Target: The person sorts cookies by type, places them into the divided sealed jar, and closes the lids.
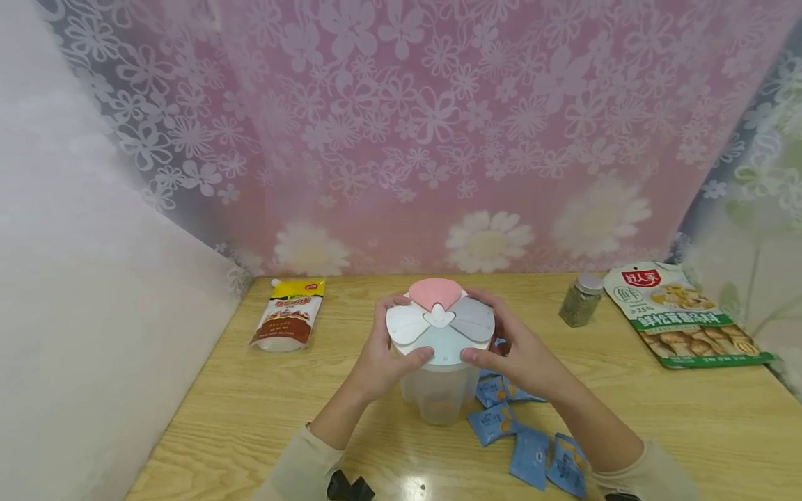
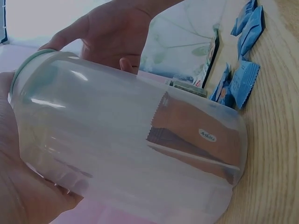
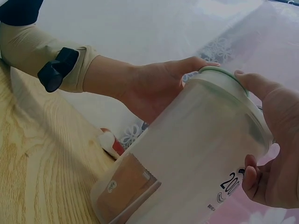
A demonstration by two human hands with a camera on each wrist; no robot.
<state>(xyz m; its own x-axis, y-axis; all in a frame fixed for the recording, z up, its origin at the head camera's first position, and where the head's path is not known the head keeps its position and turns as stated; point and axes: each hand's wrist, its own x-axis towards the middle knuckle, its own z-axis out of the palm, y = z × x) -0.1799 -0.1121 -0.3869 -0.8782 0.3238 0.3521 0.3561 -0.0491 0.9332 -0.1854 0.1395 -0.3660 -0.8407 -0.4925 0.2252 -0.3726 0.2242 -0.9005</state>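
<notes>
A translucent lobed plastic canister (image 1: 441, 396) stands on the table, topped by a petal-shaped lid (image 1: 447, 342) in pink, white, grey and pale blue. My left hand (image 1: 383, 358) grips its upper left side, with the thumb on the lid's front edge. On the opposite side my right hand (image 1: 523, 358) holds the upper part, its thumb also on the lid's front edge. Through the clear wall a brown packet (image 2: 196, 130) shows at the canister's bottom in the left wrist view. Several blue packets (image 1: 530, 456) lie beside and in front of my right forearm.
A spouted pouch (image 1: 288, 316) with a yellow top stands at the back left. Towards the back right are a small jar (image 1: 580, 303) with dark contents and a large green-and-white mushroom packet (image 1: 686, 316). A flowered pink curtain (image 1: 401, 160) hangs behind the table (image 1: 250, 417).
</notes>
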